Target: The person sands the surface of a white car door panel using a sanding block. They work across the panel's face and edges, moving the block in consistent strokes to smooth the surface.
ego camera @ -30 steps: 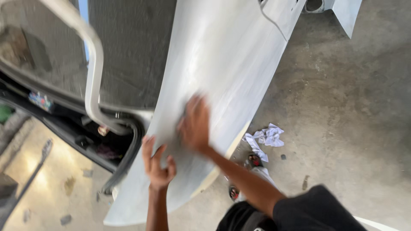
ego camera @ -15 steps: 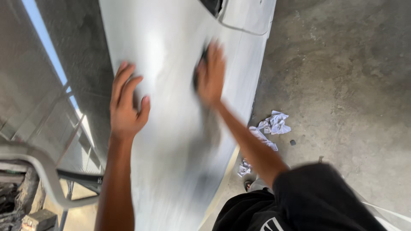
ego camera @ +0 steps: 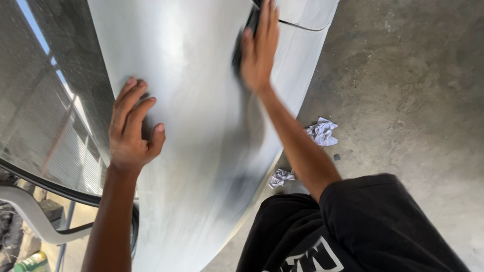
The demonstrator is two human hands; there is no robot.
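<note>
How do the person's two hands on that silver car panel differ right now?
The left hand lies bare on the silver panel, low and near the window glass; the right hand is stretched further up the panel. The left hand has nothing under it, while the right hand presses a dark pad to the panel. The left arm looks sharp, the right arm blurred. Both lie palm down on the panel.

**Hidden, cropped and blurred**

The dark sanding pad (ego camera: 241,48) was mostly hidden under the right hand (ego camera: 259,48), whose fingertips the top edge cut. The grey car panel (ego camera: 191,151) ran past top and bottom edges. The green container (ego camera: 31,262), lower left, was cropped.
</note>
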